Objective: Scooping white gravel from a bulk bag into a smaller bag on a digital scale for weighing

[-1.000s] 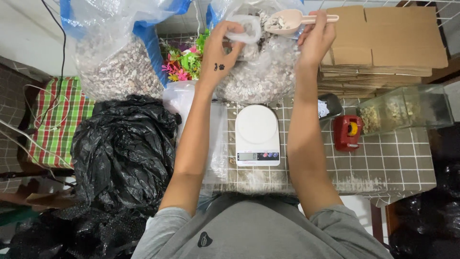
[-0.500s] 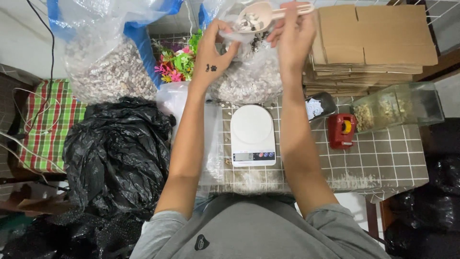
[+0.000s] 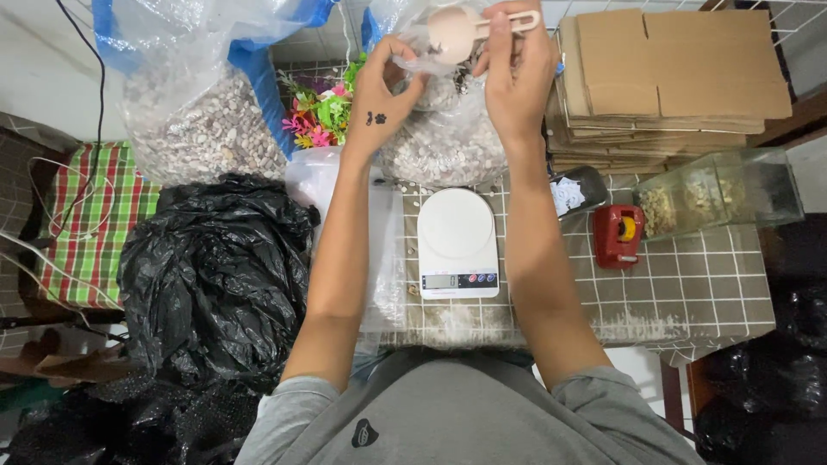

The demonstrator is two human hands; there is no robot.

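Gripping tight at the top centre of the frame, the right hand (image 3: 517, 73) is clenching the handle of a pale scoop (image 3: 454, 33), whose round bowl is hanging over the mouth of a small clear bag (image 3: 413, 58). Just to its left, the left hand (image 3: 383, 95) is pinching the thin plastic edge of that bag between thumb and fingers, holding it up and open beside the scoop. Both hands are working above a large clear sack of pale seeds (image 3: 444, 146), which is sitting at the far edge of the tabletop (image 3: 689, 284), a grid-patterned surface. Directly below the hands, in the middle of the frame, a white kitchen scale (image 3: 457, 241) is lying flat with its plate bare. Over at the right, a small red tape dispenser (image 3: 618, 234) is standing near a clear rectangular container (image 3: 719, 194), and a stack of flat cardboard (image 3: 672, 77) is filling the upper right. At the upper left, another big sack of seeds (image 3: 202, 129) is leaning in a blue bin, with bright plastic flowers (image 3: 323, 112) between the two sacks. A crumpled black plastic bag (image 3: 215, 275) is spreading across the left side, next to a checked cloth (image 3: 86, 224).
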